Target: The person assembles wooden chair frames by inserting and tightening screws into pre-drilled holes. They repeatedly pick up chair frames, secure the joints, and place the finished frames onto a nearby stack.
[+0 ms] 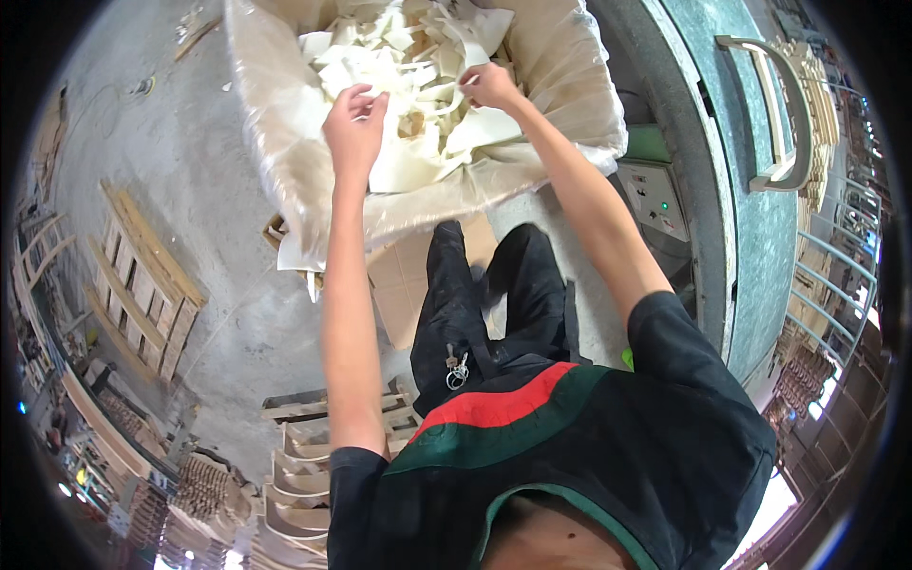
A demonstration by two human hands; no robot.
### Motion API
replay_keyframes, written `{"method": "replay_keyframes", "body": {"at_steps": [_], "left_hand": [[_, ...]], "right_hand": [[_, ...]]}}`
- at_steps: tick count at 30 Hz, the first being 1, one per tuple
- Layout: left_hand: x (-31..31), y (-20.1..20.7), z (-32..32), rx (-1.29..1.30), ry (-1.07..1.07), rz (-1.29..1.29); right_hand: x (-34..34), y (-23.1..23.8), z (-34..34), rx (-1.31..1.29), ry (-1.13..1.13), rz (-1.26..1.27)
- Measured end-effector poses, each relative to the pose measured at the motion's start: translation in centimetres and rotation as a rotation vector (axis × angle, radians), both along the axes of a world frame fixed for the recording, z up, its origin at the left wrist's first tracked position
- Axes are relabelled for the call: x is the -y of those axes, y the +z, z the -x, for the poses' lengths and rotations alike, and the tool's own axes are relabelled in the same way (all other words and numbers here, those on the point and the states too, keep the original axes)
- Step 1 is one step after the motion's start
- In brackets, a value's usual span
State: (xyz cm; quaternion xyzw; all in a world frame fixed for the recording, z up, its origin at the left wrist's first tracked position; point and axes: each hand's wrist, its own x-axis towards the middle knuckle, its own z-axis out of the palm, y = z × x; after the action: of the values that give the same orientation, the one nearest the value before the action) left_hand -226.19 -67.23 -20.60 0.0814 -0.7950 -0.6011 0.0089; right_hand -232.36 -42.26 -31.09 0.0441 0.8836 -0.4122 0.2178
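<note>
Both my hands are over a large bin (pixel 275 157) lined with clear plastic, heaped with white, sheet-like scraps (pixel 418 81). At the left of the heap my left hand (pixel 353 128) is raised, its fingers bent and apart from the thumb, with nothing visible between them. Across the heap, my right hand (pixel 489 87) has its fingertips drawn together at the edge of a pale scrap (pixel 470 47), which it seems to pinch. Whether the left fingertips touch any scrap is not clear.
A grey-green worktable (pixel 760 247) runs along the right, with a curved wooden frame (pixel 803 114) on it. Below its edge is a control box (pixel 654 198) with a green light. A wooden pallet (pixel 142 285) lies at left; curved wooden parts (pixel 294 494) are stacked beside me.
</note>
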Motion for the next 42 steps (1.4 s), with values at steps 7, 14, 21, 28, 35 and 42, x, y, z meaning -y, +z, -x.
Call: {"method": "replay_keyframes", "body": {"at_steps": [7, 14, 21, 28, 35, 42], "left_hand": [[-7.7, -12.8, 9.4, 0.308, -0.335, 0.340], [-7.6, -20.4, 19.2, 0.187, -0.235, 1.054], [-7.7, -23.4, 21.1, 0.709, -0.223, 0.998], [-6.7, -21.5, 20.9, 0.138, 0.393, 0.518], [-1.6, -26.5, 25.7, 0.331, 0.097, 1.024], [-2.9, -19.0, 26.1, 0.293, 0.166, 0.951]], "right_hand": [[1.4, -12.8, 8.1, 0.073, -0.235, -0.255], [-1.1, -14.1, 12.8, 0.237, -0.009, -0.239], [0.8, -12.8, 21.5, 0.129, -0.214, 0.393], [5.9, -18.1, 19.7, -0.046, 0.378, -0.038], [3.5, -16.1, 21.7, -0.141, -0.084, 0.308], [-1.0, -7.0, 22.2, 0.266, -0.480, 0.698]]}}
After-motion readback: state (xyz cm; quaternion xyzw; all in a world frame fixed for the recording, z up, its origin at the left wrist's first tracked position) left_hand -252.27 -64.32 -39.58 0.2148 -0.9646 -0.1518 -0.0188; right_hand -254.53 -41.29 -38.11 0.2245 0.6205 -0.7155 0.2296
